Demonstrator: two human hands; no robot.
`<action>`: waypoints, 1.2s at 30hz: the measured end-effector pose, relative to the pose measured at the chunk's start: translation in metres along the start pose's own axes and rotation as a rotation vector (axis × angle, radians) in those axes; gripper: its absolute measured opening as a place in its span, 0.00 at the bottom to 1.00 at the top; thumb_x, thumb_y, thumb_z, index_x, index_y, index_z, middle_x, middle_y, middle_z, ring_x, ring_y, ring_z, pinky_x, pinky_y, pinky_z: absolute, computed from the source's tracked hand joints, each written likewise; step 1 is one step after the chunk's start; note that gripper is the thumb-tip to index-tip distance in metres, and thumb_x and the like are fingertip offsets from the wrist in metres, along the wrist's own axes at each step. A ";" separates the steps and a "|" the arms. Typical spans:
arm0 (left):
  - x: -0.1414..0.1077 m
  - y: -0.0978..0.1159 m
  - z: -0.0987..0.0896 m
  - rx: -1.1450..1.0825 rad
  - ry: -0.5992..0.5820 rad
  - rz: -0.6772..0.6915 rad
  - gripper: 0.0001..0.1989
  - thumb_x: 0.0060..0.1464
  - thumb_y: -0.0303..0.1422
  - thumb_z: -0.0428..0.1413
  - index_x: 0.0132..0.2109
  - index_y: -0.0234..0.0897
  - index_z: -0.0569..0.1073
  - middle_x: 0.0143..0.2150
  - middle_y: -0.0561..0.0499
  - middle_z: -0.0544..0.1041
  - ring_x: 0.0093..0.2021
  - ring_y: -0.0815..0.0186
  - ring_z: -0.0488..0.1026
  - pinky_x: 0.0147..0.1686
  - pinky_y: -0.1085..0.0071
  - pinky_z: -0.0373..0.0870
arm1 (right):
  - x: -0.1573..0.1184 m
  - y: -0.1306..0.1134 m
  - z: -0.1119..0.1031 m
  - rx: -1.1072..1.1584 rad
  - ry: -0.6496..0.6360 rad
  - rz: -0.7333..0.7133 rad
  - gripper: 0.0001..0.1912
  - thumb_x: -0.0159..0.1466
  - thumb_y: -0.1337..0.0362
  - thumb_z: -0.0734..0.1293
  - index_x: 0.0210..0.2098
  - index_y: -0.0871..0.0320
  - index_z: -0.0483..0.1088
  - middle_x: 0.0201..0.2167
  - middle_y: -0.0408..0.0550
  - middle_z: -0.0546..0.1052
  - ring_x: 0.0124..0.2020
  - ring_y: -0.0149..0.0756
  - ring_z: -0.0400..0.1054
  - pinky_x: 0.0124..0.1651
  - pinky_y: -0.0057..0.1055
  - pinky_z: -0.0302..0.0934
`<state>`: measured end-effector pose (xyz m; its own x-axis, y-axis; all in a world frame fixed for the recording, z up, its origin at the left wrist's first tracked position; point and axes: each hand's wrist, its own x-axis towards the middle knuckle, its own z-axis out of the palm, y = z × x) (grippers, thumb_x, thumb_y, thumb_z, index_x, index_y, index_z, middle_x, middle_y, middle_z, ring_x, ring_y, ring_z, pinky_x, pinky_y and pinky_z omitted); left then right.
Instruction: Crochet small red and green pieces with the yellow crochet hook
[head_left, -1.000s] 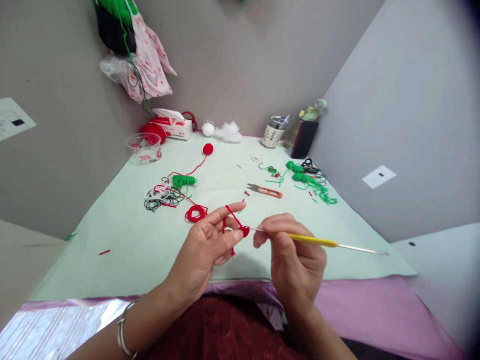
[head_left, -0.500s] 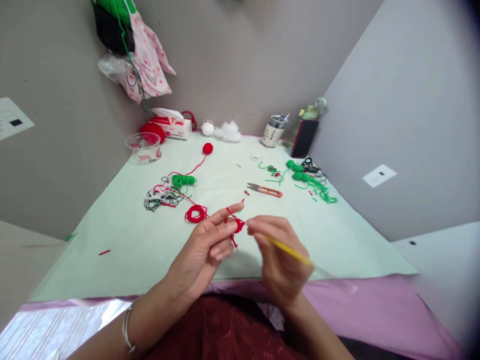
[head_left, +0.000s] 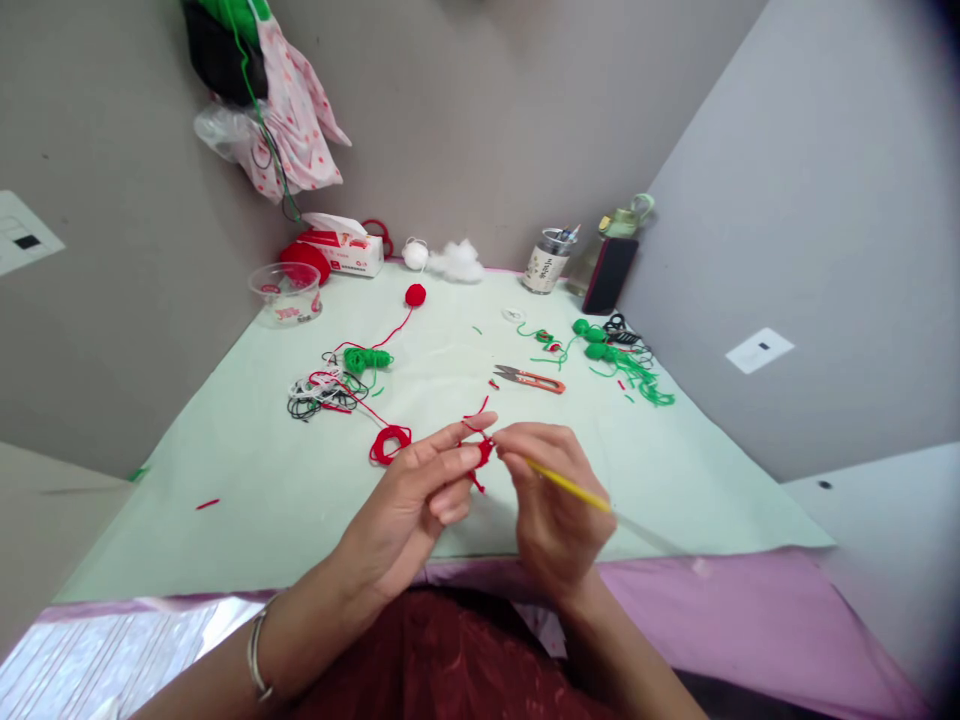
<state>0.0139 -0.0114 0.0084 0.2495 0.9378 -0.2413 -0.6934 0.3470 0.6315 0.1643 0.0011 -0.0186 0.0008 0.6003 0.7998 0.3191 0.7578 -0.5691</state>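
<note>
Between the thumb and fingers of my left hand (head_left: 416, 490) is a small piece of red crochet work (head_left: 485, 452), with a short tail of yarn hanging below it. Red yarn (head_left: 474, 428) passes over my raised left index finger. My right hand (head_left: 559, 505) grips a crochet hook (head_left: 570, 485) with a yellow handle, its tip at the edge of the red piece. The fingers partly hide the work and the hook's tip. Left of my left hand lies a loose coil of red yarn (head_left: 390, 445).
Orange thread snips (head_left: 531, 379) lie beyond my hands. Tangled black and white yarn (head_left: 322, 395) and a green skein (head_left: 366, 360) are at left. Green pieces (head_left: 596, 350) lie at right. Behind stand a plastic tub (head_left: 286, 295), tissue box (head_left: 349, 252), pen holder (head_left: 549, 262) and phone (head_left: 611, 275).
Both hands have shifted slightly, the left a little to the right and the right a little to the left. The red coil on the table has moved and its loop has changed shape.
</note>
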 end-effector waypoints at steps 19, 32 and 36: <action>-0.004 0.006 0.004 0.221 -0.018 0.109 0.27 0.53 0.33 0.72 0.60 0.37 0.81 0.36 0.53 0.76 0.24 0.77 0.58 0.23 0.78 0.67 | 0.015 -0.001 -0.008 0.582 -0.051 0.468 0.09 0.74 0.62 0.69 0.42 0.51 0.83 0.37 0.44 0.85 0.32 0.31 0.78 0.38 0.29 0.74; -0.006 -0.002 -0.007 0.476 0.086 0.359 0.21 0.59 0.30 0.69 0.59 0.48 0.82 0.36 0.58 0.75 0.27 0.77 0.71 0.33 0.79 0.71 | 0.008 -0.014 -0.019 0.007 -0.212 -0.075 0.13 0.76 0.71 0.62 0.53 0.56 0.75 0.41 0.50 0.85 0.41 0.36 0.81 0.43 0.33 0.77; -0.006 -0.011 -0.004 0.341 0.073 0.342 0.24 0.55 0.32 0.72 0.59 0.46 0.82 0.34 0.58 0.74 0.26 0.76 0.68 0.28 0.79 0.69 | 0.001 -0.009 -0.014 -0.256 -0.211 -0.285 0.15 0.73 0.75 0.65 0.55 0.57 0.76 0.45 0.54 0.84 0.46 0.39 0.81 0.46 0.34 0.78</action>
<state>0.0169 -0.0204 -0.0002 -0.0108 0.9997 -0.0212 -0.4632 0.0138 0.8861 0.1747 -0.0089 -0.0098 -0.3068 0.4356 0.8463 0.5035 0.8288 -0.2440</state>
